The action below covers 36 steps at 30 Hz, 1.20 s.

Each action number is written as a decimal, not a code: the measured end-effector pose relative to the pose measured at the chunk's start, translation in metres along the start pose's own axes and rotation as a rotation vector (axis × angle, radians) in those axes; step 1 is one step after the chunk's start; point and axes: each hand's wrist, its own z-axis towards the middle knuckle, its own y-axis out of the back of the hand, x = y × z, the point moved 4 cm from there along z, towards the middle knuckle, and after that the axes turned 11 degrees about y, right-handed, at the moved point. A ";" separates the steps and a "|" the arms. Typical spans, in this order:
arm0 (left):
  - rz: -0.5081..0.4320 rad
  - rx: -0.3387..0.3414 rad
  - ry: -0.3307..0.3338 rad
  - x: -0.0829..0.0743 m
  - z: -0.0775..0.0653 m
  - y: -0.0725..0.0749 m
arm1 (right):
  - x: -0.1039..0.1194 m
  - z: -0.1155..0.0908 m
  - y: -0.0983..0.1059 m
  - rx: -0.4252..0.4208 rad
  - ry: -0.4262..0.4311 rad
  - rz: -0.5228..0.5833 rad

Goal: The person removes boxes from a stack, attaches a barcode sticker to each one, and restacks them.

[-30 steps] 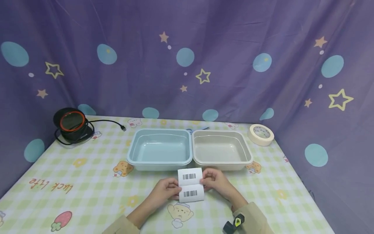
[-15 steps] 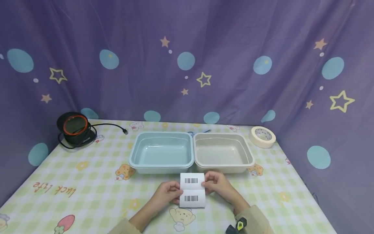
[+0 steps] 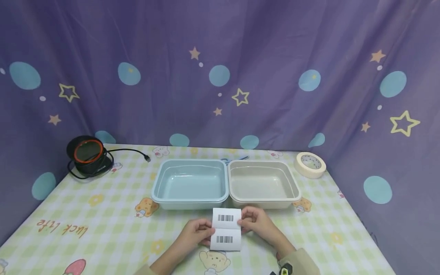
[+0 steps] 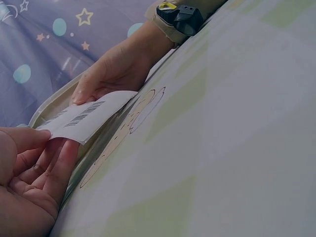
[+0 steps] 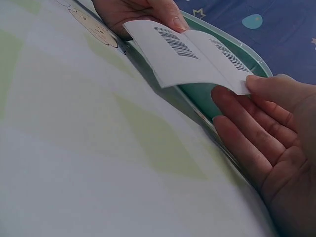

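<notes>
A white strip of two barcode labels [image 3: 225, 230], creased across the middle, is held up just in front of two basins. My left hand [image 3: 194, 234] pinches its left edge between thumb and fingers. On the other side, my right hand [image 3: 260, 225] pinches the right edge near the upper label. Both wrist views show the barcode label strip [image 4: 94, 116] curving slightly between the two thumbs, fingers curled loosely beneath it. From the right wrist, the left hand [image 5: 143, 15] appears at the far edge of the paper.
A light blue basin [image 3: 191, 203] and a beige basin [image 3: 262, 204] stand side by side behind the hands. At the back left sits a black scanner-like device [image 3: 90, 157] with a USB cable [image 3: 132, 149]. A roll of masking tape [image 3: 310, 173] lies at the right. Something blue [image 3: 240, 158] shows behind the basins.
Both hands keep their pinch on the barcode label strip, which stays almost in place. The whole head view has shifted slightly, so things sit lower in it.
</notes>
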 end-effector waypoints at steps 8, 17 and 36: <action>-0.051 0.022 -0.014 -0.001 0.000 -0.001 | 0.009 -0.002 0.001 -0.074 0.084 -0.082; -0.019 -0.006 0.000 0.002 0.000 0.000 | 0.022 -0.006 0.010 -0.273 0.245 -0.202; -0.015 0.027 -0.004 -0.001 0.000 -0.001 | 0.042 -0.008 -0.006 -0.161 0.484 -0.219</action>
